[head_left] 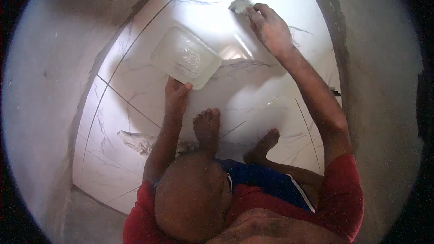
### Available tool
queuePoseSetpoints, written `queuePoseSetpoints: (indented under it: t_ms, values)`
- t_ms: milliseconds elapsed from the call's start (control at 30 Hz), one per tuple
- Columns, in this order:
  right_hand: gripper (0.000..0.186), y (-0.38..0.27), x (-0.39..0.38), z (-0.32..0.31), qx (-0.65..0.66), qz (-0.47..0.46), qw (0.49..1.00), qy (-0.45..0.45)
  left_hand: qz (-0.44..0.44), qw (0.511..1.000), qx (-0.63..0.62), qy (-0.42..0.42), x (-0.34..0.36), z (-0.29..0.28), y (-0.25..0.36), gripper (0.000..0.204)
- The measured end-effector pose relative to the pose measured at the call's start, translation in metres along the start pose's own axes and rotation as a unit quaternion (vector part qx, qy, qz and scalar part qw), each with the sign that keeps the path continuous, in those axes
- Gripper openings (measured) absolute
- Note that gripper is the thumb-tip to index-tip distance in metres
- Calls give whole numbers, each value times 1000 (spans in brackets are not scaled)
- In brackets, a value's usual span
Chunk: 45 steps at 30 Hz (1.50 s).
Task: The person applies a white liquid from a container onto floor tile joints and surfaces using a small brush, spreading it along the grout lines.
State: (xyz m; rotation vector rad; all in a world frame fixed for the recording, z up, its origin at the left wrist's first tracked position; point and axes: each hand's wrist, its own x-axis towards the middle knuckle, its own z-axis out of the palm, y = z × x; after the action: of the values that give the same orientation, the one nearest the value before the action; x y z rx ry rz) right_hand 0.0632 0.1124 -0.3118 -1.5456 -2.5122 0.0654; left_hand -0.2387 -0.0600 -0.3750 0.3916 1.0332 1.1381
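Note:
My left hand (pixel 177 94) grips the near edge of a translucent, rounded-corner plastic tub (pixel 165 52), thumb on top. The tub is tilted, and something wet and whitish shines in its middle. Farther off and to the right, my right hand (pixel 274 32) pinches a small crumpled grey-white rag (pixel 241 5) against the floor. Its fingers are bunched on the rag's right edge. Marbled white floor tiles (pixel 235 92) lie under both hands, with dark joint lines between them.
A crumpled pale cloth (pixel 135 141) lies on the floor beside my left forearm. Rough grey walls stand close on the left (pixel 49 77) and right (pixel 379 72). A small black object (pixel 335 93) sits at the right wall's foot. My bare feet (pixel 207 129) are on the tiles.

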Motion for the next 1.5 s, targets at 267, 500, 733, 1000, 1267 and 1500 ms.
queuePoseSetpoints:
  t_ms: [267,500,733,1000,1267,1500]
  values:
    - [30,-8,70,40,25,14,999,29,-19,1000,-7,1,1,0,4,82]
    - [27,-17,116,45,51,7,998,30,-43,999,-4,23,-2,-4,4,87]
    - [34,-14,87,52,52,-34,995,75,-73,997,-6,17,0,3,15,89]
    - [34,-24,111,63,57,1,996,70,-61,998,-10,11,6,1,11,93]
    - [37,-20,121,65,64,-1,995,77,-63,995,78,25,4,0,14,88]
    - [36,-25,113,60,42,2,998,51,-104,993,38,28,6,-2,14,81]
